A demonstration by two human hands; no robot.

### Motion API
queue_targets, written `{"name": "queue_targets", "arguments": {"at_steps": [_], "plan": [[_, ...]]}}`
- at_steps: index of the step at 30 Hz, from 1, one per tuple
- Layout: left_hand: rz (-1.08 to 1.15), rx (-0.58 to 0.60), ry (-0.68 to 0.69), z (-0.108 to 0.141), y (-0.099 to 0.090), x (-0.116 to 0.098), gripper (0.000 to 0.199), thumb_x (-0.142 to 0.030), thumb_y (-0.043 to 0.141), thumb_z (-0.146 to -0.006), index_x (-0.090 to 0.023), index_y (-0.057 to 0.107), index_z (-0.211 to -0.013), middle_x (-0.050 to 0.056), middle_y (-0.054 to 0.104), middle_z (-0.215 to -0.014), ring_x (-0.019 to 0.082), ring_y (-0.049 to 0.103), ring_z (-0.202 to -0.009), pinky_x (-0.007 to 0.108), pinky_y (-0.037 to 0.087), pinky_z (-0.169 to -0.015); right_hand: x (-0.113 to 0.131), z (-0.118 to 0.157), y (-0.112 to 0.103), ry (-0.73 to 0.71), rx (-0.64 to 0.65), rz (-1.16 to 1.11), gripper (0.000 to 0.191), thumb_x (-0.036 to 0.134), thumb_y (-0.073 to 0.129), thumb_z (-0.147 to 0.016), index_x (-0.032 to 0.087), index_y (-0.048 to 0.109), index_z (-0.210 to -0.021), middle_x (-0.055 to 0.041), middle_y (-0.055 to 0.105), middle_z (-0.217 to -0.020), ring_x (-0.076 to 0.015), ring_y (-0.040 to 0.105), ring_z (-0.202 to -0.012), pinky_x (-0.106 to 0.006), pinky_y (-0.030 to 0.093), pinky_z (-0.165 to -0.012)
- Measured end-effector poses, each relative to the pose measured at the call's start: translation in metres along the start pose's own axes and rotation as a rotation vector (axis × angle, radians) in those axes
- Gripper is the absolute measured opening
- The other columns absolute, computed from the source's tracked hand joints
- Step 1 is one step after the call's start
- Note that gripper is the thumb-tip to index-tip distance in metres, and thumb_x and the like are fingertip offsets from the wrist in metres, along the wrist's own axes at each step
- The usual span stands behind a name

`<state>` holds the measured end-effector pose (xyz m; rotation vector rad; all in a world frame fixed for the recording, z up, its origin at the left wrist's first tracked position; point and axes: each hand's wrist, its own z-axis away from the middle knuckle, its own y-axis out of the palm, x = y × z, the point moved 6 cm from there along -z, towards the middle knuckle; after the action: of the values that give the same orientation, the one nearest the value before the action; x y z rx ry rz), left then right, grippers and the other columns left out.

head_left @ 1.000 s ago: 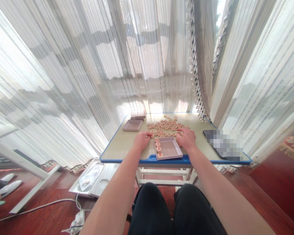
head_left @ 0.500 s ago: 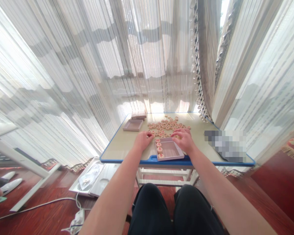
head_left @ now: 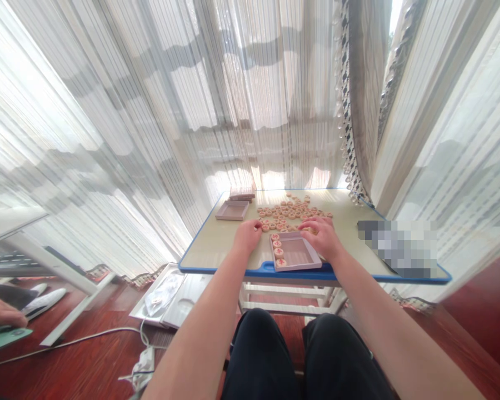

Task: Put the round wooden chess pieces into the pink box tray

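A shallow box (head_left: 298,266) lies at the table's near edge, with several round wooden pieces (head_left: 279,253) in a column along its left side. My left hand (head_left: 249,234) is beside the loose pieces, fingers curled together at their left edge; whatever they may hold is too small to make out. Over the box's right rim rests my right hand (head_left: 321,236), its fingers apart and reaching toward the nearest loose pieces. Beyond both hands spreads a scattered group of wooden pieces (head_left: 291,213) with red or dark marks.
Another shallow tray (head_left: 232,211) and a stacked lid (head_left: 242,193) stand at the back left of the table (head_left: 208,250). A blurred dark bag (head_left: 395,250) lies at the right. Another person's hand (head_left: 2,312) holds a green phone at the far left.
The camera view has shifted, so the table sits slightly further right. My left hand's fingers have closed in a little. The other person's hand shows more at the left.
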<state>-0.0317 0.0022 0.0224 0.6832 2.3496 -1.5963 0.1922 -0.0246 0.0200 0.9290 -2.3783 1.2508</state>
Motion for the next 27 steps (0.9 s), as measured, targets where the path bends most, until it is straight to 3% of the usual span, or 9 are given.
{"name": "queue_targets", "arguments": {"at_steps": [6,10,12,18,22,27], "plan": [[-0.033,0.011,0.033,0.001,0.0,-0.005,0.02,-0.028,0.053,-0.081,-0.019,0.07,-0.084,0.006,0.07,-0.088,0.018,0.061,-0.084,0.027,0.045,-0.079,0.021,-0.019,-0.006,-0.068,0.069,0.044,0.021,0.026,0.052,-0.074,0.022,0.071,-0.078,-0.0031,0.069,-0.093,-0.0212,0.057,-0.095,-0.035,0.034,-0.096],[-0.05,0.002,0.018,-0.002,-0.001,-0.006,0.022,-0.035,0.053,-0.081,-0.019,0.068,-0.08,0.006,0.069,-0.085,0.018,0.061,-0.081,0.027,0.045,-0.077,0.036,-0.053,0.014,-0.107,0.419,0.131,0.021,0.028,0.053,-0.072,0.025,0.072,-0.082,-0.0004,0.07,-0.085,-0.0186,0.061,-0.08,-0.029,0.044,-0.077],[-0.063,0.009,0.016,-0.004,0.0,-0.006,0.022,-0.035,0.053,-0.081,-0.019,0.068,-0.08,0.006,0.069,-0.084,0.018,0.061,-0.081,0.027,0.045,-0.076,0.034,-0.07,0.024,-0.067,0.485,0.209,0.02,0.029,0.055,-0.071,0.025,0.072,-0.081,-0.0014,0.071,-0.083,-0.0188,0.062,-0.076,-0.028,0.045,-0.07],[-0.079,0.029,0.012,-0.005,0.004,-0.007,0.021,-0.022,0.048,-0.083,-0.022,0.069,-0.089,0.005,0.068,-0.096,0.018,0.061,-0.089,0.026,0.044,-0.083,0.017,-0.084,0.041,-0.06,0.393,0.344,0.02,0.023,0.055,-0.071,0.024,0.072,-0.081,-0.0042,0.07,-0.084,-0.0226,0.061,-0.084,-0.031,0.046,-0.075],[-0.09,-0.028,-0.003,-0.006,-0.002,-0.009,0.025,-0.019,0.045,-0.083,-0.02,0.068,-0.094,0.006,0.067,-0.1,0.019,0.061,-0.092,0.027,0.045,-0.084,0.005,-0.079,0.035,-0.065,0.404,0.383,0.022,0.022,0.052,-0.073,0.025,0.072,-0.079,-0.0051,0.07,-0.087,-0.0227,0.06,-0.083,-0.032,0.044,-0.071],[-0.102,-0.05,-0.025,-0.029,-0.014,-0.01,0.028,-0.012,0.047,-0.077,-0.017,0.069,-0.094,0.007,0.069,-0.099,0.021,0.061,-0.092,0.028,0.045,-0.086,-0.015,-0.086,0.022,0.094,0.45,0.418,0.024,0.023,0.05,-0.072,0.025,0.073,-0.082,-0.0043,0.07,-0.083,-0.0213,0.06,-0.077,-0.03,0.042,-0.066]]}}
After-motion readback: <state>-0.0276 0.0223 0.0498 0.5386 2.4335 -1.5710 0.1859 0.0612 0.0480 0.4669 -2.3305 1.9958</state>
